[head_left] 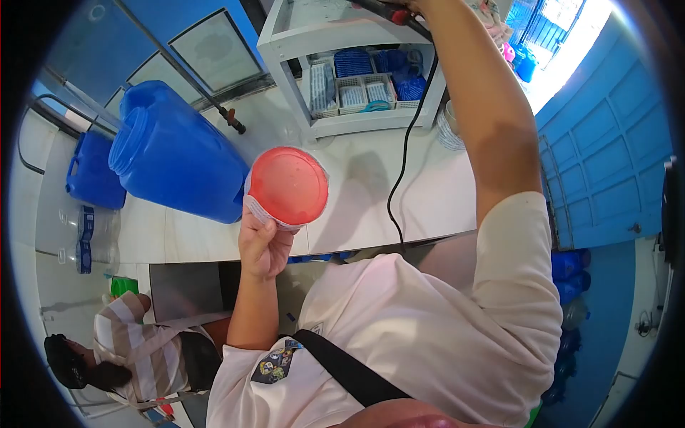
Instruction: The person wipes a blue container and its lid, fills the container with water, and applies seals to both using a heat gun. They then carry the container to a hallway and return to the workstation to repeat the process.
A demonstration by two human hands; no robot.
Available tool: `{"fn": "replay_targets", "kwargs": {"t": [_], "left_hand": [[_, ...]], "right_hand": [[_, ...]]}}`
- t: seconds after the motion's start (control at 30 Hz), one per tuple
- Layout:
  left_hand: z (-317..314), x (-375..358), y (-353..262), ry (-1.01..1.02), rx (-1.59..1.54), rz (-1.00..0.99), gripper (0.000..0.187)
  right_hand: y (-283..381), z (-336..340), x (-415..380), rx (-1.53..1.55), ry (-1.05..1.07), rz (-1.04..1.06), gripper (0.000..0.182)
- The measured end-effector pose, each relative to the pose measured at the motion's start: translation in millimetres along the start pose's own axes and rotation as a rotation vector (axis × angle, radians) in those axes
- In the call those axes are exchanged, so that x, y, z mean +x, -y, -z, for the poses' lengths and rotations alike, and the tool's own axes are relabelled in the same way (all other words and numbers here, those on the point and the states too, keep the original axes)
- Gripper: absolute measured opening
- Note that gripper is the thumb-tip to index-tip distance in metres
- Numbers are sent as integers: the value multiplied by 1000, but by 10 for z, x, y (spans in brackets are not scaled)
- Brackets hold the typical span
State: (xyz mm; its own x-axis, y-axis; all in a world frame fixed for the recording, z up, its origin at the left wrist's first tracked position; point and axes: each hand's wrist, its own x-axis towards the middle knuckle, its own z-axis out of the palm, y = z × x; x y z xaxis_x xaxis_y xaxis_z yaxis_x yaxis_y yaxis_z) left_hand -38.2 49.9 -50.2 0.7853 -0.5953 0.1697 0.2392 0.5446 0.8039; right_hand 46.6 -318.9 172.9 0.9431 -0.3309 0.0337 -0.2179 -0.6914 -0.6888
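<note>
My left hand [265,246] is wrapped round the lower edge of a round container [289,185] with a red, translucent top, held up over the white counter [342,207]. My right arm reaches up to the top of the white shelf unit [371,126]. There my right hand [412,6], partly cut off by the frame's top edge, is beside a black and red tool [389,11]. A black cord [404,153] runs down from it across the counter. Its fingers are mostly hidden.
Blue jugs [178,157] stand left of the container. Baskets [364,93] with blue packets fill the shelf. A hanging nozzle [232,120] is near the jug. Another person [143,349] sits at lower left. A white tub [449,128] stands behind my right arm.
</note>
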Motion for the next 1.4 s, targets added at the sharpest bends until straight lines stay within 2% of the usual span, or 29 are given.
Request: {"fn": "replay_targets", "kwargs": {"t": [0.03,0.07,0.13,0.2,0.23,0.3,0.33,0.4,0.47,0.5,0.57,0.6,0.67,0.7,0.77,0.8,0.87,1.0,1.07,1.13,1.23,1.4], "left_hand": [[-15,23,-6,1,-2,-27,76],[-23,49,-1,4,-7,-53,75],[-3,106,28,23,-41,-89,73],[23,140,51,31,-76,-120,71],[39,162,57,18,-129,-130,68],[77,217,72,7,-184,-138,65],[114,243,96,-4,-294,-155,61],[201,305,136,-12,-408,-170,58],[290,349,161,-96,-498,-172,59],[292,383,165,-99,-498,-163,59],[249,485,155,62,-566,-179,62],[217,524,152,55,-567,-173,62],[145,598,147,57,-688,-163,65],[125,637,164,48,-688,-163,65],[114,676,191,66,-672,-190,70],[119,682,208,33,-657,-209,70],[131,775,252,64,-674,-154,74],[115,834,278,25,-677,-175,78],[21,835,295,41,-690,-159,80],[-152,851,232,-198,-310,-199,81],[-138,840,229,-206,-342,-200,78],[-190,797,181,-254,-244,-215,80]], "right_hand": [[-32,47,-174,158,11,39,61],[-36,172,-487,253,135,164,61],[-421,-143,-373,434,-140,531,56],[-565,-325,-781,746,-143,584,48],[-698,-409,-949,743,-141,579,48],[-954,-526,-1267,1039,50,591,66],[-968,-581,-1471,1114,46,440,73],[-1198,-735,-1714,1214,137,467,82],[-1525,-706,-1862,1240,230,642,85],[-1632,-577,-1956,975,331,656,86],[-1656,-606,-2280,708,265,441,66],[-1668,-621,-2444,577,255,337,56],[-1699,-639,-2527,287,330,276,42],[-1784,-893,-2588,462,126,382,35],[-2109,-1287,-2725,646,-55,486,29],[-2195,-1422,-2805,673,-98,461,28],[-2203,-1571,-2941,644,-120,364,26],[-2137,-1715,-3077,536,-127,274,23],[-2126,-1741,-3099,496,-124,278,22],[-2160,-1752,-3085,460,-114,289,21],[-2204,-1768,-3031,370,-88,303,20],[-2163,-1796,-3020,-48,-77,458,21]]}}
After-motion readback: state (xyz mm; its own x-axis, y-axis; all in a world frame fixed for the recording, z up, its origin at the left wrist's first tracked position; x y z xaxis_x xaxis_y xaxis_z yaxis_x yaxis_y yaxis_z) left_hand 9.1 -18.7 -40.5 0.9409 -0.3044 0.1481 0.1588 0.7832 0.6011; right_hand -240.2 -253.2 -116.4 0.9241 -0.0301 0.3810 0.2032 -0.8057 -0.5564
